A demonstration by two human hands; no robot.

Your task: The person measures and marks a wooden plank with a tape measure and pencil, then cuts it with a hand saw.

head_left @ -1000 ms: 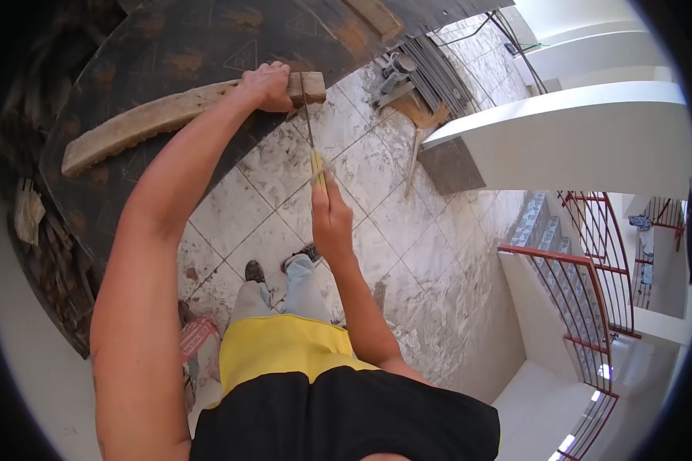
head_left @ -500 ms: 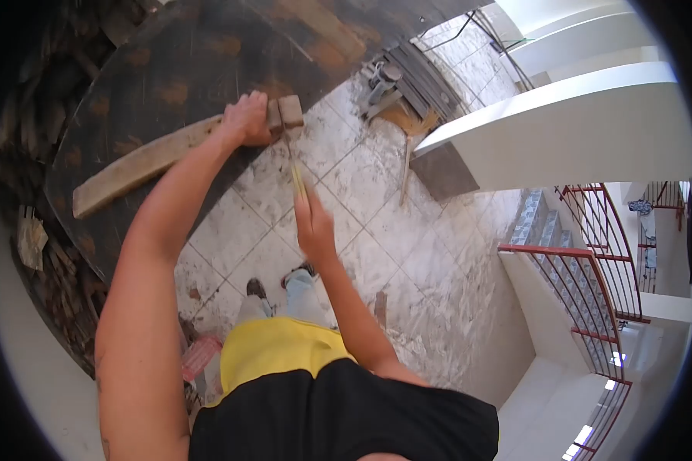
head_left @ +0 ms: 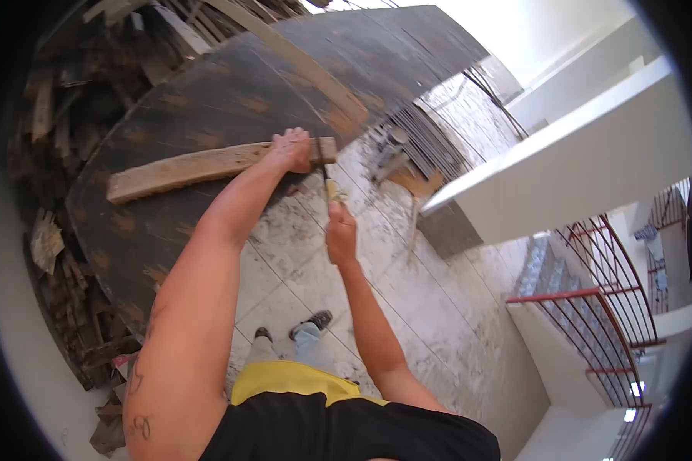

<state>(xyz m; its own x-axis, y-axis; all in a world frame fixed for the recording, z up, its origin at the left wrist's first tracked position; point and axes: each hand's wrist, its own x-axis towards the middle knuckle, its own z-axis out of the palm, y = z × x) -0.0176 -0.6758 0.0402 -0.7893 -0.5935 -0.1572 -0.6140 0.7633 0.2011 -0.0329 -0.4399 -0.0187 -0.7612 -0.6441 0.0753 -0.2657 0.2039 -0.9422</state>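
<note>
A thick wooden beam [head_left: 184, 170] lies across the dark panel, its right end at the panel's edge. My left hand [head_left: 294, 148] grips the beam near that end, fingers curled over its far side. In my right hand [head_left: 341, 233] is a handsaw [head_left: 331, 189], held by its yellowish handle. Its dark, narrow blade crosses the beam just right of my left hand, with a short end piece [head_left: 327, 150] beyond it. Most of the handle's lower part is hidden in my closed fingers.
The dark stained panel [head_left: 231, 100] serves as a work surface, with a flat board [head_left: 307, 65] on it. Scrap wood [head_left: 61, 100] is heaped at left. Metal bars [head_left: 430, 142] lie on the dusty tiled floor [head_left: 284, 253]. Right are a low wall [head_left: 569, 146] and red-railed stairs [head_left: 546, 265].
My right hand has moved closer to the beam, pushing the saw forward through the cut line. My left hand keeps its hold. The whole view has shifted, showing more of the panel.
</note>
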